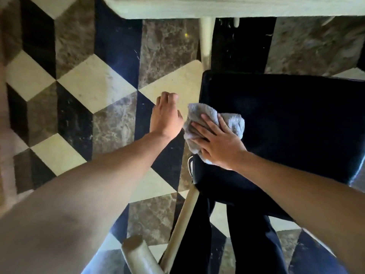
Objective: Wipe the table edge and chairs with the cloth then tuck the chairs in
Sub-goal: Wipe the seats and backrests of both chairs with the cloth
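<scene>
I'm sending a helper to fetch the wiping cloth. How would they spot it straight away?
Find the dark chair seat on the patterned floor. At the seat's left edge, the right hand presses flat on the cloth. It is a crumpled pale grey towel, the only soft, light thing on the seat.

cloth (217,123) on chair seat (286,123) left edge, under right hand (219,143), left hand (166,115) beside, table (237,6) beyond
</scene>
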`<state>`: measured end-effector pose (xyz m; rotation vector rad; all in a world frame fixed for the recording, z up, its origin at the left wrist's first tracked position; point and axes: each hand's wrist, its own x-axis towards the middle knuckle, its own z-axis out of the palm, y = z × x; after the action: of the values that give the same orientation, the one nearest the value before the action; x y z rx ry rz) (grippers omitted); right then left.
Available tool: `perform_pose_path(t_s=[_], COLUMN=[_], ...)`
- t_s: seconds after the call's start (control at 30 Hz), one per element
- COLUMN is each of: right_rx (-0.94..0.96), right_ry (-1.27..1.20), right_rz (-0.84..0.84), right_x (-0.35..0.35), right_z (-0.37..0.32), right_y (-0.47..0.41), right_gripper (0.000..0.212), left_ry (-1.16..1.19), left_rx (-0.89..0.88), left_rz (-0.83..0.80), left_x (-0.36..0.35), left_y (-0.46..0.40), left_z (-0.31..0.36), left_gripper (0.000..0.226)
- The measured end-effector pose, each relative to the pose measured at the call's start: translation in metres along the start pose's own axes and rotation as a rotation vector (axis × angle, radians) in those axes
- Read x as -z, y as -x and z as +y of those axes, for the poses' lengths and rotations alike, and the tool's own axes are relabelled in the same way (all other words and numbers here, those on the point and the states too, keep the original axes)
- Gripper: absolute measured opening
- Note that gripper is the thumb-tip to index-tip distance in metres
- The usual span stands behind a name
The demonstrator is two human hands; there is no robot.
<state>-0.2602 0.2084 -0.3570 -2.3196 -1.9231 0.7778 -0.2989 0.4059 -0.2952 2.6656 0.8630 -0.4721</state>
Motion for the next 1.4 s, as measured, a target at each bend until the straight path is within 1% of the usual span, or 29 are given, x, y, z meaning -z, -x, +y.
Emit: perform_pose_path(t_s=[0.03,0.1,0.17,0.23,0.3,0.37,0.4,0.43,0.53,0.6,0.7,0.8,0.87,0.97,1.03,1.07,1.13,1.17,1.2,1.27,1.3,1.33,1.4], right_rx=[0.047,0.037,-0.125,-0.329,-0.505,-0.589,-0.594,-0.556,-0.279,-0.131,-0.016,0.100,0.136,0.118,0.009,-0.106,-0.417,-0.540,-0.583,-0.556,-0.524,-0.482,-0.354], right_ry=[0.035,0.122,0.128,0.013,-0.081,-0.072,-0.044,0.008,0.172,0.155,0.119,0.084,0.099,0.133,0.162,0.153,0.042,-0.019,-0.058,-0.103,-0.123,-0.127,-0.094], right_rz=[-0.026,-0.048,-0.002,0.062,0.058,0.037,0.030,0.016,-0.028,-0.040,-0.071,-0.047,-0.034,-0.077,-0.082,-0.069,-0.065,-0.084,-0.103,-0.124,-0.113,-0.087,-0.035], right_x=[0.002,0.010,0.027,0.045,0.055,0.058,0.057,0.053,0.028,0.007,-0.026,-0.050,-0.056,-0.057,-0.055,-0.054,-0.050,-0.049,-0.050,-0.053,-0.056,-0.060,-0.068], right_z=[0.005,0.022,0.041,0.052,0.052,0.040,0.035,0.026,-0.008,-0.036,-0.075,-0.092,-0.091,-0.065,-0.043,-0.036,-0.037,-0.043,-0.054,-0.074,-0.080,-0.086,-0.099], right_y=[0.003,-0.009,-0.033,-0.063,-0.088,-0.106,-0.108,-0.108,-0.081,-0.051,-0.001,0.048,0.081,0.128,0.156,0.170,0.184,0.188,0.179,0.160,0.153,0.146,0.131], right_gripper=[0.061,0.066,0.070,0.069,0.063,0.056,0.054,0.053,0.061,0.059,0.056,0.048,0.044,0.056,0.056,0.054,0.056,0.063,0.072,0.088,0.090,0.089,0.079], left_ry=[0.026,0.071,0.104,0.136,0.149,0.142,0.129,0.112,0.064,0.062,0.065,0.055,0.053,0.030,0.000,-0.011,-0.029,-0.048,-0.062,-0.066,-0.065,-0.070,-0.091], left_rx=[-0.008,-0.031,-0.034,-0.033,-0.053,-0.064,-0.074,-0.077,-0.109,-0.132,-0.160,-0.212,-0.260,-0.355,-0.410,-0.442,-0.524,-0.573,-0.592,-0.617,-0.636,-0.662,-0.719], left_rz=[-0.009,-0.020,-0.029,-0.028,-0.026,-0.027,-0.030,-0.034,-0.069,-0.079,-0.092,-0.098,-0.101,-0.112,-0.105,-0.102,-0.103,-0.113,-0.118,-0.120,-0.125,-0.135,-0.156], left_x=[0.000,-0.002,-0.006,-0.009,-0.011,-0.012,-0.012,-0.012,-0.014,-0.014,-0.014,-0.012,-0.009,-0.004,0.000,0.002,0.004,0.002,0.002,-0.002,-0.004,-0.006,-0.012], left_y=[0.002,0.007,0.012,0.019,0.026,0.032,0.034,0.037,0.048,0.055,0.061,0.062,0.060,0.051,0.043,0.040,0.035,0.033,0.030,0.028,0.030,0.034,0.041], left_z=[-0.004,-0.012,-0.019,-0.026,-0.031,-0.044,-0.047,-0.055,-0.072,-0.080,-0.085,-0.082,-0.076,-0.058,-0.042,-0.030,-0.007,0.009,0.016,0.031,0.041,0.051,0.064], left_gripper=[0.039,0.038,0.038,0.037,0.038,0.038,0.038,0.037,0.035,0.033,0.033,0.032,0.032,0.031,0.030,0.031,0.031,0.031,0.031,0.030,0.030,0.029,0.030])
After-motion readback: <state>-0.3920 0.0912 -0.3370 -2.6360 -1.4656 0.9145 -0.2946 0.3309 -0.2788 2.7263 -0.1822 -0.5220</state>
